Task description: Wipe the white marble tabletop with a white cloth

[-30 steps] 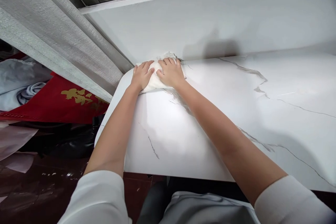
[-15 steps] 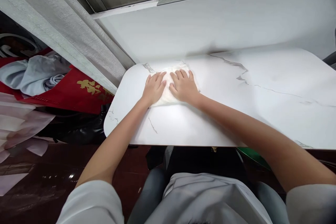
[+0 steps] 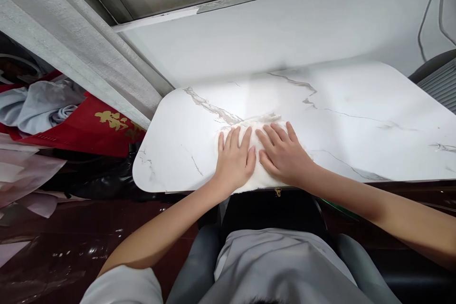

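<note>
A white cloth (image 3: 257, 129) lies on the white marble-patterned table (image 3: 342, 118), close to its near edge. My left hand (image 3: 233, 159) presses flat on the cloth's left part, fingers stretched out. My right hand (image 3: 283, 153) lies flat beside it on the cloth's right part, fingers also spread. The two hands touch side by side. Most of the cloth is hidden under them.
A grey textured curtain (image 3: 71, 42) hangs at the left. Red fabric with gold print (image 3: 89, 126) and grey cloth (image 3: 46, 104) lie on the left below it. A white wall (image 3: 285, 28) backs the table. A dark chair (image 3: 438, 78) shows at the far right.
Both hands have slid the cloth from the table's far left corner toward me, to the near edge. The view has shifted, showing more of the table's right end.
</note>
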The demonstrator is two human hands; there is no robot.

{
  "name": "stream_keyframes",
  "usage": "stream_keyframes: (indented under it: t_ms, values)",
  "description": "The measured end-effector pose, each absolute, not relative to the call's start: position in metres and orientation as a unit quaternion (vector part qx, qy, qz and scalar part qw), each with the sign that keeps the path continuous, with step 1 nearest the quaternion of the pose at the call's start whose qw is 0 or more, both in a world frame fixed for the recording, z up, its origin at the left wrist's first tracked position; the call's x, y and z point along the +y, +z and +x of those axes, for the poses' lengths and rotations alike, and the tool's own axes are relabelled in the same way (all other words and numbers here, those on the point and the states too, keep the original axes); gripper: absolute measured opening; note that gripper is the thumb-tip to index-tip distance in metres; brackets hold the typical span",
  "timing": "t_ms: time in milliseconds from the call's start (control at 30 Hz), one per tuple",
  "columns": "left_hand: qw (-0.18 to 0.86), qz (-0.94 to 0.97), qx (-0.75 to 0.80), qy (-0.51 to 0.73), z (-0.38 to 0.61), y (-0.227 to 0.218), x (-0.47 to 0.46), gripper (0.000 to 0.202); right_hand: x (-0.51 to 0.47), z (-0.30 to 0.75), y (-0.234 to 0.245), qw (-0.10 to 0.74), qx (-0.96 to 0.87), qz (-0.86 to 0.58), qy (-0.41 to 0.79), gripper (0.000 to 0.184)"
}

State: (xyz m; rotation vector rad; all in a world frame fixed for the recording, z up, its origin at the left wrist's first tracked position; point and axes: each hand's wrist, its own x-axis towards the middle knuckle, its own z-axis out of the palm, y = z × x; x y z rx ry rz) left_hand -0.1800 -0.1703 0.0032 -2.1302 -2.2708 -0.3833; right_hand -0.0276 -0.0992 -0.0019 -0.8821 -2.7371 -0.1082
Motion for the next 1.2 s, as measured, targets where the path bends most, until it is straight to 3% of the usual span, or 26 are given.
stream_keyframes:
  t_ms: [167,300,833,1200]
  values:
    - [-0.008,-0.67,-0.733,-0.115,-0.173,0.004,-0.14,0.051,-0.073,-0.036,0.004,0.097,-0.927,-0.362,0.035,0.055]
    - [-0.007,-0.653,-0.747,-0.125,-0.178,0.002,-0.097,0.051,-0.03,-0.052,0.002,0.126,-0.911,-0.388,0.066,0.053]
    - [0.002,-0.657,-0.731,-0.184,-0.199,-0.001,0.065,0.048,0.124,-0.076,-0.009,0.226,-0.871,-0.432,0.053,0.049]
    - [0.003,-0.662,-0.725,-0.192,-0.197,-0.003,0.081,0.048,0.135,-0.075,-0.006,0.215,-0.863,-0.456,0.04,0.049]
